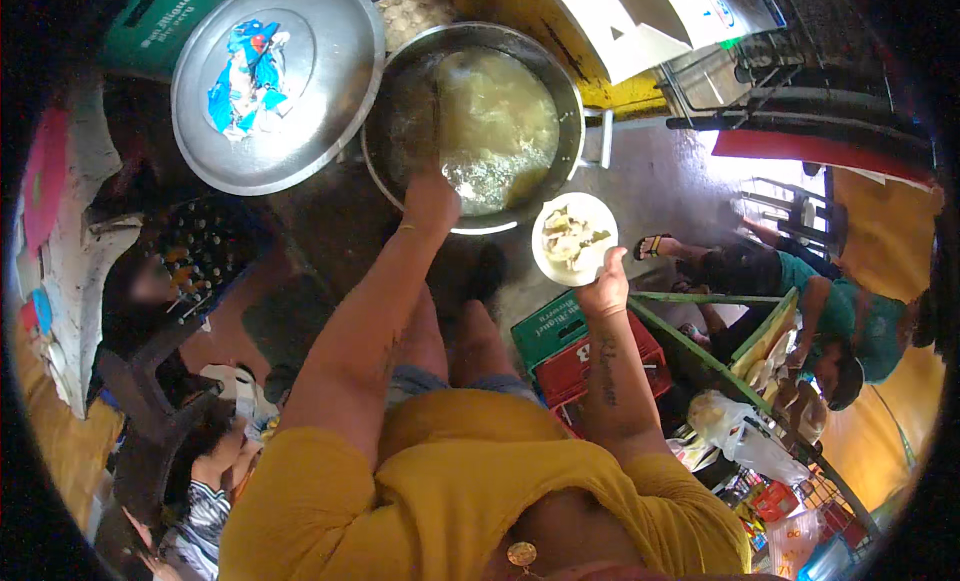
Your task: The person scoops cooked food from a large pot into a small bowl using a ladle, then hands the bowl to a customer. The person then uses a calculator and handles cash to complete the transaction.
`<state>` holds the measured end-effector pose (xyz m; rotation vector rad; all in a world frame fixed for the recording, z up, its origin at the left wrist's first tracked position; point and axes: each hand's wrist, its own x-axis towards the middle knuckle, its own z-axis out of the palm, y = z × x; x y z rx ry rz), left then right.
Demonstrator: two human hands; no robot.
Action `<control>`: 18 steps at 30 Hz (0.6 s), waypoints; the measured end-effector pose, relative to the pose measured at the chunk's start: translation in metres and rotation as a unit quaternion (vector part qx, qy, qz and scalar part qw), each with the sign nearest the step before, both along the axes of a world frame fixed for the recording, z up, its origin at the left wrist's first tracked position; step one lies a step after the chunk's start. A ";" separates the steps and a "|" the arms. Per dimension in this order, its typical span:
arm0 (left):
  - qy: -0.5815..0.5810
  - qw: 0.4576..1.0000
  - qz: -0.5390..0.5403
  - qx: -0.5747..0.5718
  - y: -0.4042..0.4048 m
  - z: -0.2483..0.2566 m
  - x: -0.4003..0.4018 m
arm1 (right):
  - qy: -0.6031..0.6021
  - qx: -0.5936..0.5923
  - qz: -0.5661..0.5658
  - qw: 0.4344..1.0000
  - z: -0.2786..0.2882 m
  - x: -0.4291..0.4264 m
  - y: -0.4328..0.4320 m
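My left hand (433, 201) is closed over the near rim of a large metal pot (474, 231). It holds the thin handle of a long utensil (436, 120) that reaches into the pot; motion blur hides its lower end. Cloudy, yellowish broth (502, 123) fills much of the pot. Palm up, my right hand (606, 285) supports a small pale bowl (538, 255) just outside the pot's near right side. Light-coloured pieces of food (574, 237) lie in the bowl. A big round metal lid (330, 108) leans to the left of the pot, with crumpled blue and white wrapping on it.
Green (551, 326) and red (592, 371) plastic crates stand below my right forearm. A green-framed table (701, 352) and plastic bags (750, 431) are further right, near a person in a teal shirt (862, 311). Another person (202, 506) is at lower left. Another green crate (161, 22) is upper left.
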<state>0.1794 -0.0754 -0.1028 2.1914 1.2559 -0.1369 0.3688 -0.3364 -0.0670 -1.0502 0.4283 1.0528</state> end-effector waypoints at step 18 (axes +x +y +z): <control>-0.331 0.652 0.380 -0.566 0.017 0.108 -0.038 | -0.031 -0.031 0.017 0.999 -0.023 0.031 0.064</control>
